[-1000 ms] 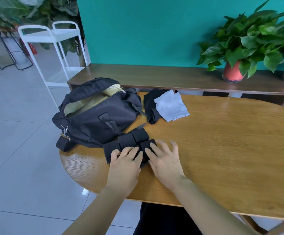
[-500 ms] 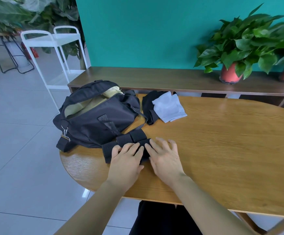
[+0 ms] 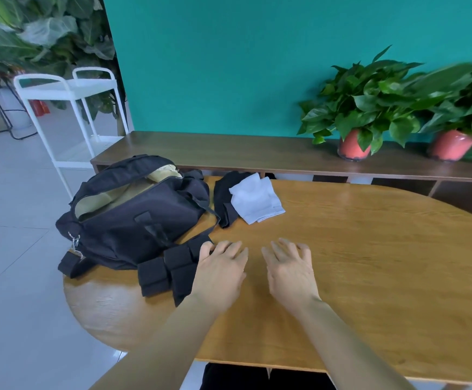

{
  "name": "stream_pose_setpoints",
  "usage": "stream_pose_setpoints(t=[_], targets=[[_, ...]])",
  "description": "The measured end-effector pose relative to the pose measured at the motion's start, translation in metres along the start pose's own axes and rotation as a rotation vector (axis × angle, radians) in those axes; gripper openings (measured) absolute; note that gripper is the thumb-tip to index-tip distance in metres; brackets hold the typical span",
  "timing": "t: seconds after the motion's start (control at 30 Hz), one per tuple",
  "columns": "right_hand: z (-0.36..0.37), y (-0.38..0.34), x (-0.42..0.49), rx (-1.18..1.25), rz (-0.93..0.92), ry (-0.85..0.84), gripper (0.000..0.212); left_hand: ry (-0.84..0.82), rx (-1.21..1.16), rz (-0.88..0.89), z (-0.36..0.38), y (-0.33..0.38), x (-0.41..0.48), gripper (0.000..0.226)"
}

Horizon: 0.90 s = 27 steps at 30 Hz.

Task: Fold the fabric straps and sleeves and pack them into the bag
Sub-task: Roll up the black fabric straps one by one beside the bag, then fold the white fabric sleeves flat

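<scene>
Folded black straps (image 3: pixel 170 270) on the near-left part of the wooden table (image 3: pixel 369 263), bundled into short thick blocks, pressed against the front of the black bag (image 3: pixel 133 218) and directly left of the left hand (image 3: pixel 219 273). Left hand flat, palm down, fingers straight and slightly spread, its thumb side overlapping the right end of the bundle, forefinger tip on the farthest block. Right hand (image 3: pixel 291 270) likewise flat with fingers fanned, holding nothing, over bare wood just beside the left hand and apart from the straps; touching the tabletop or hovering, impossible to tell.

Bag unzipped, mouth gaping, pale yellow lining showing, metal clip at its near-left corner; stitched patch on its front too small to give any writing.

Farther along the table, beyond the hands: folded white sleeve (image 3: pixel 257 202) lying partly on a crumpled black fabric piece (image 3: pixel 222 195), both just right of the bag.

Behind the table, a dark wooden bench (image 3: pixel 229 150) against a teal wall, carrying two potted plants (image 3: pixel 353 144) in red pots. White metal cart (image 3: pixel 68 88) at far left on grey tiled floor.
</scene>
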State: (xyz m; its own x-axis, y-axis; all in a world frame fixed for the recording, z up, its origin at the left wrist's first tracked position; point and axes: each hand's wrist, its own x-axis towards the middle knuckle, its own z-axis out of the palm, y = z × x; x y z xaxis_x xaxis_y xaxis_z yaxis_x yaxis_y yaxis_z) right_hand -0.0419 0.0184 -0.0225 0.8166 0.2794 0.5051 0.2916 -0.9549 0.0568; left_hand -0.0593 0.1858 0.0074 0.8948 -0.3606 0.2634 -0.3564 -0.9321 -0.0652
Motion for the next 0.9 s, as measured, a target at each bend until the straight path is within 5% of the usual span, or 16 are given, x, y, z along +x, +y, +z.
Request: stream_pose_setpoints(t=[0.33, 0.5, 0.6, 0.9], targets=[[0.044, 0.035, 0.088, -0.062, 0.049, -0.301, 0.043, -0.023, 0.030, -0.039, 0.021, -0.022, 0.094, 0.039], [0.072, 0.042, 0.143, -0.058, 0.030, -0.507, 0.070, -0.166, 0.043, -0.120, 0.044, -0.043, 0.142, 0.055], [0.088, 0.052, 0.152, 0.037, 0.022, -0.639, 0.067, -0.302, -0.008, -0.183, 0.058, -0.047, 0.162, 0.067], [0.080, 0.086, 0.097, 0.022, 0.159, -0.494, 0.035, -0.433, -0.117, -0.128, 0.085, -0.013, 0.172, 0.065]])
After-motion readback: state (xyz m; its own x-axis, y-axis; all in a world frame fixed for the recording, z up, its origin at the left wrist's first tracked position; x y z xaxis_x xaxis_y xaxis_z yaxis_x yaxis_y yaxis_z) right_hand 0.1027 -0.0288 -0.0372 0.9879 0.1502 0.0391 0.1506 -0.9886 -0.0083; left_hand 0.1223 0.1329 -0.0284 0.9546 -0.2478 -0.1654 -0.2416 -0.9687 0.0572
